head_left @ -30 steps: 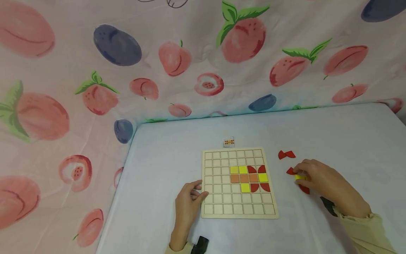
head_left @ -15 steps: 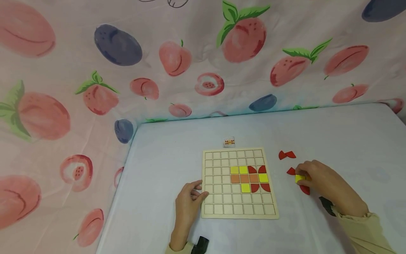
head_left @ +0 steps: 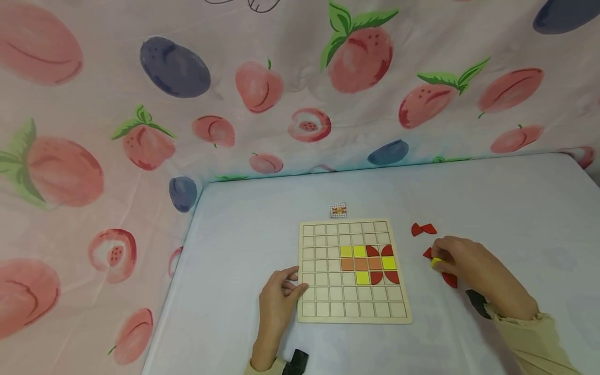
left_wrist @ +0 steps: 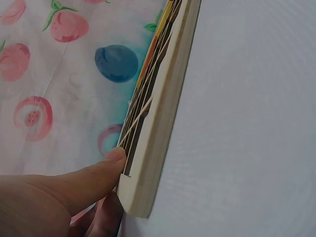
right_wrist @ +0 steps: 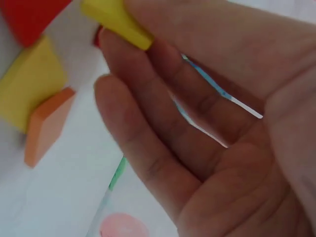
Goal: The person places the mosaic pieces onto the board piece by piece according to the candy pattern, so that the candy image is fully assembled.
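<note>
My left hand [head_left: 275,301] holds the left edge of a wooden grid board [head_left: 330,309]. In the left wrist view the thumb [left_wrist: 94,175] lies on the board's rim, with the other fingers bent at its side. Yellow squares, an orange row and red quarter-circle pieces fill part of the grid's right half. Right of the board, my right hand [head_left: 478,271] pinches a yellow square tile [right_wrist: 116,19] between thumb and fingertips. Beyond it in the right wrist view lie another yellow tile [right_wrist: 34,84], an orange tile [right_wrist: 52,126] and a red piece [right_wrist: 32,17].
Two red pieces [head_left: 428,228] lie together to the right of the board's far corner. More red pieces lie by the right hand, one nearer [head_left: 449,280]. Behind the board is a small pattern card [head_left: 338,210]. A fruit-print cloth [head_left: 281,135] rises at the table's back and left.
My right hand has drawn the yellow tile slightly left, away from where it lay among the loose pieces. The left hand and board have stayed in place.
</note>
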### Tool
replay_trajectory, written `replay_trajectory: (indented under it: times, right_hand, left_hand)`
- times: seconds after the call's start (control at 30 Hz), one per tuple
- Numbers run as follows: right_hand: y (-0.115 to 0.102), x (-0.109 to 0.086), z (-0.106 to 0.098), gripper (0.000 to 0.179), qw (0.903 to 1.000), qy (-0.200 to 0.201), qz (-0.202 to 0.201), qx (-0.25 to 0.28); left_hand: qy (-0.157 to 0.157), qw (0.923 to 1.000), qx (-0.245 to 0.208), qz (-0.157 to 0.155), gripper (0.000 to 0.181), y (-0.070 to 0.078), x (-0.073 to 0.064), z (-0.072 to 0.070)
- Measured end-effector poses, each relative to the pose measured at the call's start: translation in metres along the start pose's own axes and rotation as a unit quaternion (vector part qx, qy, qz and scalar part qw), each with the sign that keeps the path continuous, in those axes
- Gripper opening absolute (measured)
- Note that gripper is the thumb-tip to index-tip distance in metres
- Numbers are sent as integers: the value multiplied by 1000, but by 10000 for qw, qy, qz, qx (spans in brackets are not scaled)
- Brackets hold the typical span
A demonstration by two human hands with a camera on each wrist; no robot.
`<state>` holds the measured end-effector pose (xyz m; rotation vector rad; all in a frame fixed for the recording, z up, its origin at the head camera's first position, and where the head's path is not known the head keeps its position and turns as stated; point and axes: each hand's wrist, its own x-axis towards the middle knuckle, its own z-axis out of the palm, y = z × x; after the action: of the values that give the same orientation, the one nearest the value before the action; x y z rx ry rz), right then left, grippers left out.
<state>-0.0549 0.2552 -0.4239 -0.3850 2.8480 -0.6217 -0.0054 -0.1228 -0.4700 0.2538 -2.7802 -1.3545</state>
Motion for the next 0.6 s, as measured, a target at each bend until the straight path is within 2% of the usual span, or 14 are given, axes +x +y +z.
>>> replay_trajectory:
  times: [0.13,0.37,0.6]
  right_hand:
    - [-11,5,0,21,9999,40,-51,109]
    - [-30,12,1,16,9985,96,-447,308]
    - [-44,19,3,14,9983,-71,-485,319]
  left_hand:
    - [1,10000,-30,6,41,0,0,0]
    - [0,10000,-12,57,41,0,0,0]
    - [-7,10000,-6,67,41,0,0,-1]
